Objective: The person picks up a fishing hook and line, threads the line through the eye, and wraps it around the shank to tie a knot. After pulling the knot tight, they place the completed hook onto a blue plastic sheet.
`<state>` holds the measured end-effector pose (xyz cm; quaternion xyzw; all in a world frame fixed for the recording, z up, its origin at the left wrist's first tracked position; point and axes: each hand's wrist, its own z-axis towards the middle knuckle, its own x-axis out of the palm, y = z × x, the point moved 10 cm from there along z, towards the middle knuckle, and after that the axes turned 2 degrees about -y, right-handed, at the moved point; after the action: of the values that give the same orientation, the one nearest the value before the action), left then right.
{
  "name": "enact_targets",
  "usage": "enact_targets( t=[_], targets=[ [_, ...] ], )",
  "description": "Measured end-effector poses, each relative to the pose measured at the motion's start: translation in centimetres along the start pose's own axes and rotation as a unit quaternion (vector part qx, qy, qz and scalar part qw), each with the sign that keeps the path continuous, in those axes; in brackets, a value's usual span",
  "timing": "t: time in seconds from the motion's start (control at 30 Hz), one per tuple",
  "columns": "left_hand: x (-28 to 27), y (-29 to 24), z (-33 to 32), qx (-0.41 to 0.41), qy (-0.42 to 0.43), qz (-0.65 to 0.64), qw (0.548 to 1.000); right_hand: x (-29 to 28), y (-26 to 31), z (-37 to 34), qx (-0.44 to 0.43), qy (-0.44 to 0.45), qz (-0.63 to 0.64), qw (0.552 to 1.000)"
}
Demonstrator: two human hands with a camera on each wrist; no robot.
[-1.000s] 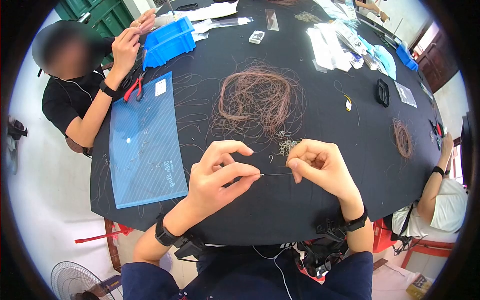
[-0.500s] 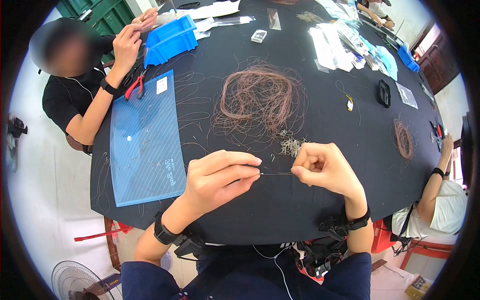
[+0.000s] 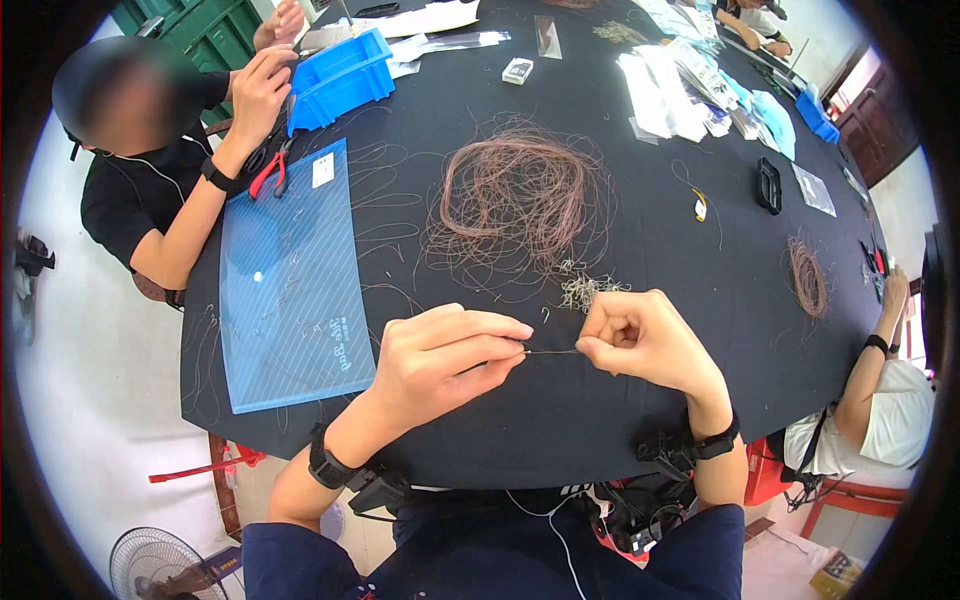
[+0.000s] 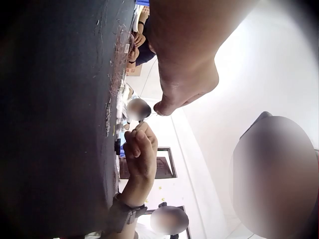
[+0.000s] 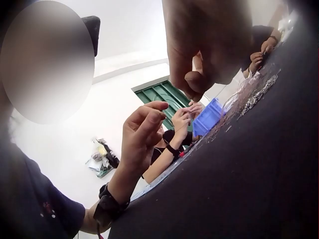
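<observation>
In the head view my left hand [image 3: 430, 358] pinches a tiny fishhook between thumb and fingers; only a small shiny bit shows at the tips, the rest is hidden. A thin fishing line [image 3: 555, 351] runs from it to my right hand [image 3: 645, 340], which pinches the line between thumb and curled index finger. The short span between the hands looks straight, above the black table. Just beyond the right hand lies a pile of metal fishhooks [image 3: 580, 290], with one loose fishhook [image 3: 545, 314] beside it. The left hand [image 5: 142, 137] also shows in the right wrist view, fingertips together.
A large tangle of brown line [image 3: 520, 200] lies ahead on the black table [image 3: 660, 220]. To the left is a blue file bag [image 3: 290, 290] with hooked lines, red-handled pliers [image 3: 268, 175] and a blue bin [image 3: 340, 80]. People sit at both sides; a smaller coil [image 3: 806, 280] lies right.
My left index finger, raised and bent before, has come down alongside the others. My right hand's fingers have curled in more around the line. The person at left has drawn their hands apart.
</observation>
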<state>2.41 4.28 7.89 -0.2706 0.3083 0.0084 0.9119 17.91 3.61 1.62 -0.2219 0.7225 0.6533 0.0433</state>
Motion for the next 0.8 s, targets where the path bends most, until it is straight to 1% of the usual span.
enact_targets(
  t=[0.07, 0.33, 0.47, 0.53, 0.57, 0.63, 0.67, 0.73, 0.8],
  targets=[
    [0.1, 0.0, -0.1, 0.003, 0.000, 0.001, 1.000, 0.0, 0.0, 0.0, 0.009, 0.006, -0.002, 1.000],
    [0.3, 0.1, -0.2, 0.005, 0.006, -0.018, 1.000, 0.1, 0.0, 0.0, 0.002, 0.012, -0.017, 1.000],
    [0.3, 1.0, -0.4, -0.077, 0.023, -0.080, 0.993, -0.2, 0.2, 0.3, -0.007, 0.000, -0.002, 1.000],
    [0.2, 1.4, -0.4, -0.123, 0.033, -0.121, 0.984, -0.4, 0.8, 0.6, -0.062, -0.045, -0.008, 0.997],
    [0.1, 1.2, -0.3, -0.116, 0.025, -0.149, 0.982, -0.4, 0.9, 0.7, -0.089, -0.068, -0.011, 0.994],
    [0.0, 0.9, 0.1, -0.102, 0.008, -0.205, 0.973, 0.7, 0.8, 1.2, -0.109, -0.074, 0.010, 0.991],
    [0.2, 1.1, -0.1, -0.120, 0.012, -0.217, 0.969, 1.3, 0.8, 1.5, -0.118, -0.077, 0.021, 0.990],
    [0.5, 1.8, -0.7, -0.156, 0.021, -0.241, 0.958, 2.9, 1.1, 1.8, -0.133, -0.051, 0.000, 0.990],
    [0.1, 2.5, -0.9, -0.169, -0.005, -0.236, 0.957, 4.1, 2.0, 1.6, -0.152, -0.021, 0.007, 0.988]
  ],
)
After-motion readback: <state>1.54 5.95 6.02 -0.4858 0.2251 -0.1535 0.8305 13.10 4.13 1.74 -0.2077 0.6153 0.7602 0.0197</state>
